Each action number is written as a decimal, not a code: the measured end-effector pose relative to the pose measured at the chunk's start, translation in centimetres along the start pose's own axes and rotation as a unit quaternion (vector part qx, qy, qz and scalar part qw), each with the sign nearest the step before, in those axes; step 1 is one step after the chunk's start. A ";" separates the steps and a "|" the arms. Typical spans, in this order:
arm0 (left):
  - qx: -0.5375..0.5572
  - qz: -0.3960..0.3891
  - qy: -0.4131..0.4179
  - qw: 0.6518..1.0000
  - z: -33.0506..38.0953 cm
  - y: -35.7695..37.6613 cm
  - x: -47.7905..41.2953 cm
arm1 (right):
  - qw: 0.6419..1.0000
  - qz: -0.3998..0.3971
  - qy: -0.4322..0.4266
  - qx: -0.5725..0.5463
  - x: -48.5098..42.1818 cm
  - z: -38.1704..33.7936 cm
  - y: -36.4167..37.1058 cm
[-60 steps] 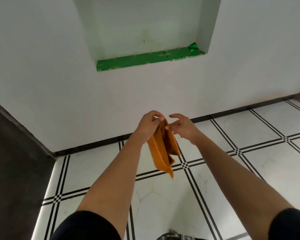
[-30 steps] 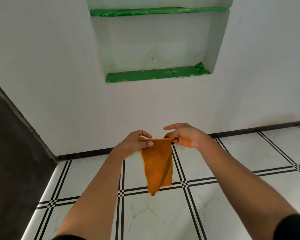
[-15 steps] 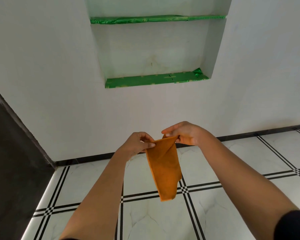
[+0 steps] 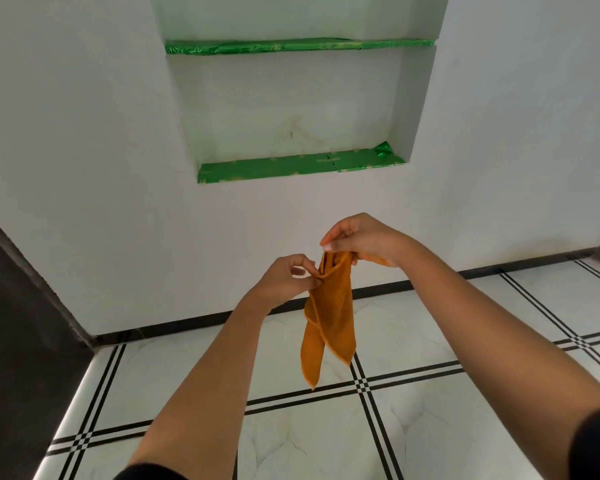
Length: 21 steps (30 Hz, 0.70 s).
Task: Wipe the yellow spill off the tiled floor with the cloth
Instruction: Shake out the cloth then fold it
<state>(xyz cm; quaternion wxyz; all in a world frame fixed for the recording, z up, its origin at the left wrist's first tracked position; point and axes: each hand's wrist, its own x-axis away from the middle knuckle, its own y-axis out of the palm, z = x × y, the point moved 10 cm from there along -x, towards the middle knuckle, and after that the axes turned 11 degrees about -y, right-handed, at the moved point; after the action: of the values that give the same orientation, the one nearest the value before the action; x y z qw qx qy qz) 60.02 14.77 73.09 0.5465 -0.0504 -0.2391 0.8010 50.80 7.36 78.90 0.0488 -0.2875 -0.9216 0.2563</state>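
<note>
Head view. An orange cloth (image 4: 329, 317) hangs in mid-air at the centre of the scene, well above the tiled floor (image 4: 413, 427) and touching nothing but the two hands. The right hand (image 4: 361, 242), the higher of the two, has its fingers curled together over the bunched top corner of the cloth, so the fabric's weight is carried from that single point and the rest falls freely in two narrow tails. The left hand (image 4: 286, 277), lower and to the left, pinches a side edge just below that corner between thumb and fingertips; this grip appears to serve for gathering or refolding the fabric into a compact pad, not for bearing load. Both forearms reach forward from the near edge, with dark sleeves (image 4: 596, 441) ending above the elbow.

The floor is white marble-patterned tile with doubled black lines. No yellow spill is visible on any tile shown; it presumably lies outside the field, so wiping has not begun and the step in hand is judged to be preparation of the cloth. Held high, the cloth stays clean and easy to re-grip.

At the far side stands a white wall (image 4: 84, 133) with a recessed niche whose two shelves (image 4: 291, 166) are lined in green foil. A dark panel (image 4: 11, 323) borders the left.
</note>
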 end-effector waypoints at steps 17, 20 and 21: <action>0.060 0.083 0.090 0.991 3.4 0.2 -0.3 | 0.993 0.042 0.016 0.113 -1.0 -1.3 -1.4; 0.029 0.112 0.094 0.989 3.2 -0.2 -0.2 | 0.996 0.033 0.012 0.078 -0.6 -1.6 -1.5; 0.019 0.116 0.092 0.989 3.0 -0.2 -0.2 | 0.997 0.025 0.009 0.066 -0.5 -1.8 -1.5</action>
<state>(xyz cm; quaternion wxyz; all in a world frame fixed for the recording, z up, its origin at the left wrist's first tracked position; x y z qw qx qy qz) 59.24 13.64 75.77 0.4703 -0.1407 -0.1656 0.8553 50.90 6.83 81.23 0.0699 -0.3089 -0.8946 0.3152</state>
